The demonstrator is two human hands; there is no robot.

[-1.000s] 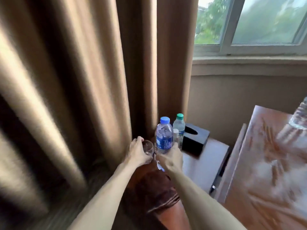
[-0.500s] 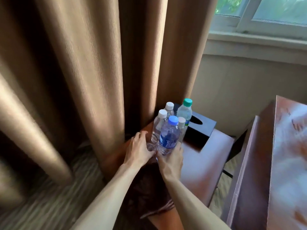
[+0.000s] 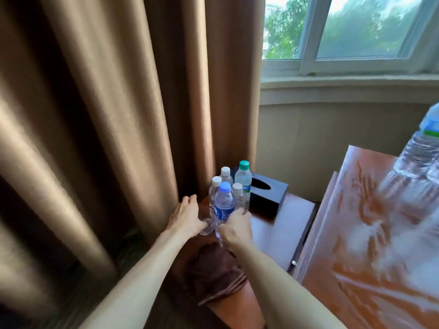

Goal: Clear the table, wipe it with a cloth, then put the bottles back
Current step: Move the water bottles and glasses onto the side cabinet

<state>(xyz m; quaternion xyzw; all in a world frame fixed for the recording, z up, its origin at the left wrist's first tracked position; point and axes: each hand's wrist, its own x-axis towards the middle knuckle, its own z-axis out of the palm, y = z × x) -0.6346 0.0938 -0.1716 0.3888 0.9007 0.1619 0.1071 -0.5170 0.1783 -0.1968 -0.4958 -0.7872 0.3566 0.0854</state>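
The right hand (image 3: 236,230) has its grip curled round the blue-capped bottle (image 3: 224,207), upright on the low wooden worktop (image 3: 281,230) just near of four other bottles, while the left hand (image 3: 186,218) holds a clear glass (image 3: 207,223) (its fingers hidden), beside brown curtains (image 3: 114,115).

We can read no text anywhere in this view. The blue-capped bottle (image 3: 224,208) near the middle of the frame carries a dark blue label with pale marks on it, but they are too blurred for us to make out a single letter, and the green-capped bottle (image 3: 243,178) just behind it has a small green and white band that is equally unreadable. The large bottle (image 3: 422,148) at the right edge of the frame shows a blue and green label smeared by blur, with no word or number we can pick out.
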